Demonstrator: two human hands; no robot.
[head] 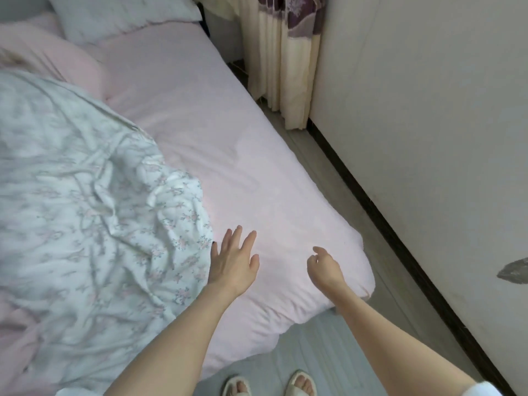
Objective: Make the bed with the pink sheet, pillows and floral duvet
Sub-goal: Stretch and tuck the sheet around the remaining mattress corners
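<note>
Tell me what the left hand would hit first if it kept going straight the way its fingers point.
Probably only the pink sheet: the left hand points up the bare side of the bed, alongside the floral duvet. Farther on lies the pillow, though depth is unclear.

— Entry: what sort of place?
— A bedroom in a home. Item: bed under a pink sheet. Item: pillows, one pale, one pink, at the head end. Item: rumpled floral duvet on the bed.
— Further evidence?
— Cream curtain with a purple flowered top hangs in the corner. Plain wall with dark skirting runs beside the bed. Slippers on bare feet, on a pale floor.
</note>
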